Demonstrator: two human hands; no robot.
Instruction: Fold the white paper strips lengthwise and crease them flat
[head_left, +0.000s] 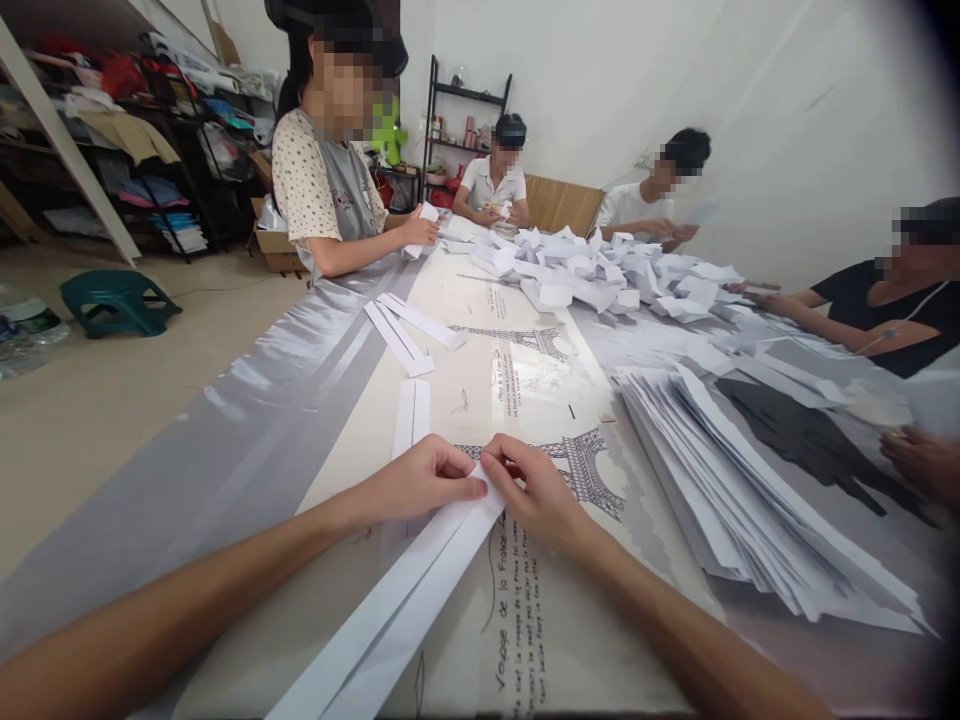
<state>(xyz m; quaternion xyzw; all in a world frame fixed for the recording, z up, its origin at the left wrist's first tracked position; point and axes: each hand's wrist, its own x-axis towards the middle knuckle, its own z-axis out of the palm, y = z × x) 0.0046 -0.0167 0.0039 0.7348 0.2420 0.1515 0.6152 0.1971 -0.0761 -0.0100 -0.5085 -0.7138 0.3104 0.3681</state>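
Both hands pinch the far end of a folded paper strip (397, 600) on the table (247, 440): left hand (420, 482) and right hand (536, 490) almost touching. A stack of paper sheets (750, 500) lies right of them.

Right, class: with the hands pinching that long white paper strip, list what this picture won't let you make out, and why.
Head view throughout.
- Paper strip, near end: cut off by the bottom edge.
- Its far tip: covered by the left hand and right hand pinching it.
- Tablecloth lettering: too small and slanted to read.
- A co-worker's hand at the right: blurred by the lens edge.
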